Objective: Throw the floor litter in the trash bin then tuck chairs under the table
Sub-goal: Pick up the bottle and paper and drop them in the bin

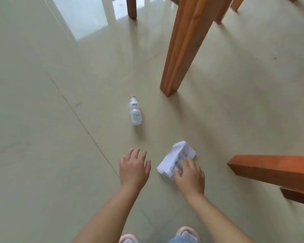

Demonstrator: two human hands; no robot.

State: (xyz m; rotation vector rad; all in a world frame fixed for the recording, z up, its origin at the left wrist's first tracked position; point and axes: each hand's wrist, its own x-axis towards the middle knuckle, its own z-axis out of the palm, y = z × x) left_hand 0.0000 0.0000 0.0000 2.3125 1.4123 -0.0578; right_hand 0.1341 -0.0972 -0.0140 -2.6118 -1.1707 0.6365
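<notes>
A small white plastic bottle (135, 111) lies on its side on the pale tiled floor, cap pointing away from me. Closer to me, a crumpled white sheet of paper (175, 156) with blue writing is under the fingers of my right hand (189, 176), which curl over its near end. My left hand (134, 166) hovers open and empty over the floor, a short way before the bottle and left of the paper.
A thick wooden table leg (182, 50) stands just right of the bottle. Another wooden leg (131, 7) is farther back. A wooden chair part (274, 168) juts in from the right edge. My slippered feet (188, 234) show at the bottom.
</notes>
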